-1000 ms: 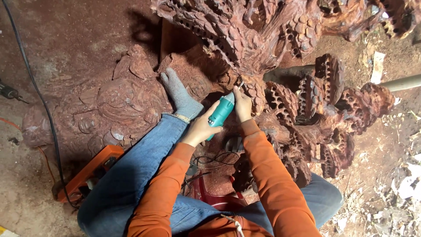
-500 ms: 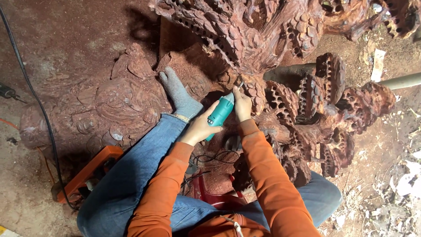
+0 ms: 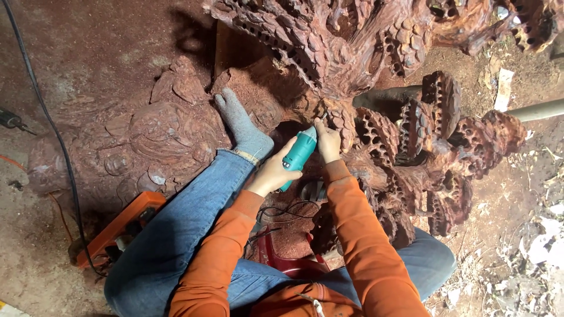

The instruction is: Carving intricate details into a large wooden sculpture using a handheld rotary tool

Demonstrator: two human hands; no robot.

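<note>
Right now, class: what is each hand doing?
Left hand: closed around the teal power tool.
Right hand: on the tool's front end, against the carved wood; its grip cannot be told.

An orange tool case [image 3: 120, 226] lies by my left knee, with a black cable [image 3: 50, 123] running across the dusty red ground past it. My grey sock [image 3: 244, 126] rests on the wood. A pale pipe [image 3: 537, 110] lies at right.

A teal grinder [image 3: 299, 154] against reddish-brown carved wood [image 3: 376, 129], orange sleeves [image 3: 364, 246], blue jeans [image 3: 176, 235].
</note>
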